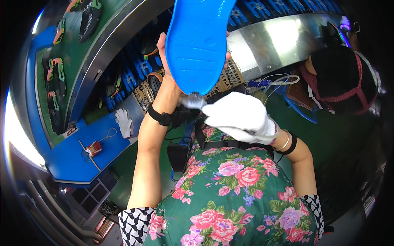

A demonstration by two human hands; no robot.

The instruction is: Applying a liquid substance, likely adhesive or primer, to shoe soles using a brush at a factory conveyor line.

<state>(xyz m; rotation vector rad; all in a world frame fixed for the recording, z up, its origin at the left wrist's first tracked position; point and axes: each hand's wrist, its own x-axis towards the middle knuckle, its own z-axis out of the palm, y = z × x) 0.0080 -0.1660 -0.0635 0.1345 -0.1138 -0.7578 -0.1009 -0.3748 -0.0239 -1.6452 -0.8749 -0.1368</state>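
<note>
A large blue insole (pixel 197 49), foot-shaped with a raised rim and shallow grooves, is held up at the top middle, its toe end cut off by the frame. My bare left hand (pixel 168 70) grips it from behind, fingers showing at both side edges and the rest hidden. My right hand (pixel 240 117), in a white glove, is closed just below the insole's narrow lower end. From its fingers a blurred, pale greyish thing (pixel 193 100) reaches toward that end; its kind is too smeared to tell.
Behind the insole runs a curved metal-edged line (pixel 283 39) with rows of blue shoe forms. Dark shoes (pixel 56 82) lie on a green belt at left. A blue table (pixel 74 164) holds a white glove (pixel 123 122) and a small red item (pixel 94 148). Another person (pixel 336 78) sits at right.
</note>
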